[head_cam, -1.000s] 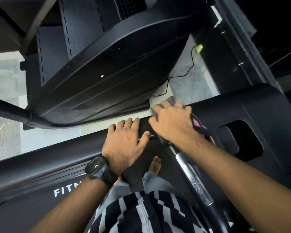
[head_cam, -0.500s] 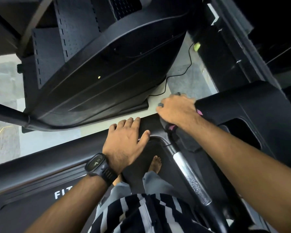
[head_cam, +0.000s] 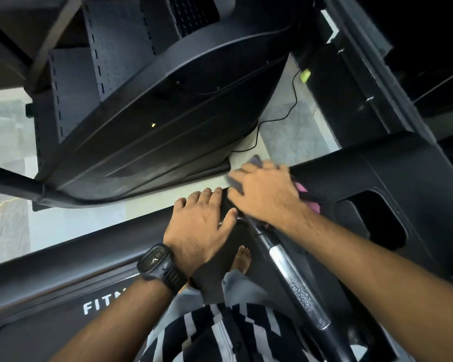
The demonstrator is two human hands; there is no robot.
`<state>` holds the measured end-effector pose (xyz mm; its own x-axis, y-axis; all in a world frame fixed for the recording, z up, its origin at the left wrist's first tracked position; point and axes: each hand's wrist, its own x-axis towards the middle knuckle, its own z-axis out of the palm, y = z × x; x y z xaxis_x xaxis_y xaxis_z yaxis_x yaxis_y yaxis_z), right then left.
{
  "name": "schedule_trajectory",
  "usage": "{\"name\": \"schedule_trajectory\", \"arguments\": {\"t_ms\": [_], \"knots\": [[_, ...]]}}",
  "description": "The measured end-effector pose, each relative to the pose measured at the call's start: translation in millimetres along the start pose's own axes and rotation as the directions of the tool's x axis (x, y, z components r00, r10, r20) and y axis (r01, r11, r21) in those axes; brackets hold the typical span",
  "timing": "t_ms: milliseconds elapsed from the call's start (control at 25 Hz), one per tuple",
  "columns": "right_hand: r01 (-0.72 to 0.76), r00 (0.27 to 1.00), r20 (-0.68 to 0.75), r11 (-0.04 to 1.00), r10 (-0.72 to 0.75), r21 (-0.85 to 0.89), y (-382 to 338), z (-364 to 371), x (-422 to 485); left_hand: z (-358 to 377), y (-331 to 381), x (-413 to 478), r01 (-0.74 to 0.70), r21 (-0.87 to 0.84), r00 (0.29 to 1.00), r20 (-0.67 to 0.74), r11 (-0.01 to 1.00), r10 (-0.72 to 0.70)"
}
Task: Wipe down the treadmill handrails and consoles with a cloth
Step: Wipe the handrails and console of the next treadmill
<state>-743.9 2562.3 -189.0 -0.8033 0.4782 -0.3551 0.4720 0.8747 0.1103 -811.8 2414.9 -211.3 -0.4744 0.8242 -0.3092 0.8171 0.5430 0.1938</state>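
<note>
Mostly, the right hand (head_cam: 266, 196) seemingly covers the cloth (head_cam: 255, 161).

white "FITN" on the black treadmill side rail (head_cam: 63, 278)

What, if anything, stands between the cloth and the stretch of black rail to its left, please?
The left hand rests on the rail, right beside the cloth under the right hand; it blocks a leftward wipe. Nothing else visible.
</note>
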Motion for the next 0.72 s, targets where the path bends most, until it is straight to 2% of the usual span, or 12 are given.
{"name": "schedule_trajectory", "arguments": {"t_ms": [40, 80, 120, 200, 280, 360, 440, 480, 520, 600, 680, 720], "knots": [[0.090, 0.996, 0.004, 0.994, -0.090, 0.059, -0.2, -1.8, 3.2, -0.5, 0.2, 1.4, -0.006, -0.004, 1.000, 0.001, 1.000, 0.006], [0.063, 0.996, 0.059, 0.991, -0.070, 0.121, 7.5, -10.1, 13.6, -1.4, 0.2, 2.8, -0.010, -0.011, 1.000, 0.004, 1.000, 0.010], [-0.049, 0.991, 0.134, 0.987, 0.028, 0.154, 17.2, -14.3, 26.3, -2.4, -0.1, 3.8, -0.014, -0.017, 1.000, 0.008, 1.000, 0.014], [-0.178, 0.975, 0.139, 0.983, 0.170, 0.044, 30.8, -11.5, 30.3, -2.5, 1.3, 3.2, -0.016, -0.013, 1.000, 0.010, 1.000, 0.016], [-0.069, 0.994, 0.088, 0.998, 0.069, -0.004, 22.9, -6.5, 18.0, -2.7, 2.9, 2.1, -0.014, -0.007, 1.000, 0.005, 1.000, 0.014], [0.069, 0.993, 0.085, 0.993, -0.077, 0.091, 14.4, -6.0, 18.7, -2.4, 3.7, 4.7, -0.026, -0.011, 1.000, 0.013, 1.000, 0.026], [-0.110, 0.977, 0.197, 0.988, 0.087, 0.111, 29.3, -14.2, 39.5, -3.1, 4.4, 7.7, -0.045, -0.024, 0.999, 0.015, 0.999, 0.045], [-0.189, 0.963, 0.205, 0.980, 0.174, 0.055, 33.5, -12.9, 42.7, -3.1, 5.2, 8.1, -0.054, -0.028, 0.998, 0.014, 0.998, 0.054], [-0.203, 0.963, 0.182, 0.979, 0.200, -0.004, 35.1, -9.5, 38.2, -2.7, 6.0, 7.9, -0.056, -0.027, 0.998, 0.010, 0.998, 0.056], [-0.069, 0.993, 0.099, 0.997, 0.072, -0.029, 21.1, -3.6, 20.8, -1.8, 7.5, 7.7, -0.056, -0.019, 0.998, 0.004, 0.998, 0.056], [0.056, 0.995, 0.075, 0.996, -0.062, 0.075, 13.7, -4.3, 18.6, -2.0, 9.4, 10.7, -0.068, -0.023, 0.998, 0.002, 0.997, 0.068], [-0.012, 0.992, 0.123, 0.993, -0.002, 0.118, 23.9, -10.1, 28.6, -2.4, 10.1, 12.4, -0.074, -0.028, 0.997, 0.003, 0.997, 0.074]]}}
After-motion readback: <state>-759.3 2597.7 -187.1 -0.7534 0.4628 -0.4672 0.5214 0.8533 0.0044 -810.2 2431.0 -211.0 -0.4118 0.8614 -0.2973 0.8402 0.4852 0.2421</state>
